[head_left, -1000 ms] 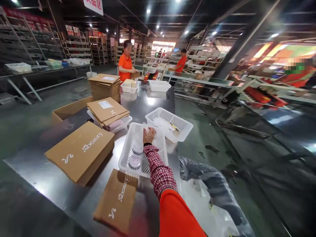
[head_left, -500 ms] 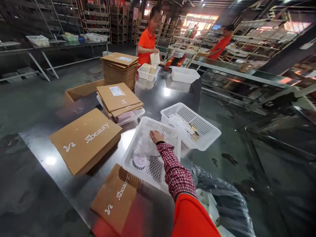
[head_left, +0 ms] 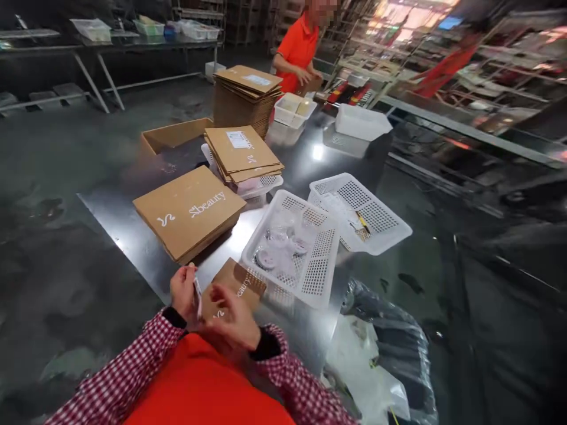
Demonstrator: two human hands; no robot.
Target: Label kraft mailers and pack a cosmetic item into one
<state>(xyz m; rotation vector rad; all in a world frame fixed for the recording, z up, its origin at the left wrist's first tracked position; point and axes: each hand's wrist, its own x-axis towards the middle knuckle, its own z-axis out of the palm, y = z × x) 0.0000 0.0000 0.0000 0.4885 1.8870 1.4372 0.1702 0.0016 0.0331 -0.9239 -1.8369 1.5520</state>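
While left hand [head_left: 181, 290] pinches thin item [head_left: 198, 296] beside box [head_left: 247, 277], likely baring its face, right hand [head_left: 237, 323] hovers near box, grip unclear.

On the worktop [head_left: 305, 162], a carton [head_left: 245, 289] lies nearest; behind it, a pile [head_left: 190, 212] stands left and a basket [head_left: 321, 265] holding packs [head_left: 267, 258] right. Farther right sits a tray [head_left: 385, 230]; behind the pile, flat boxes [head_left: 245, 156] top another basket [head_left: 261, 188].
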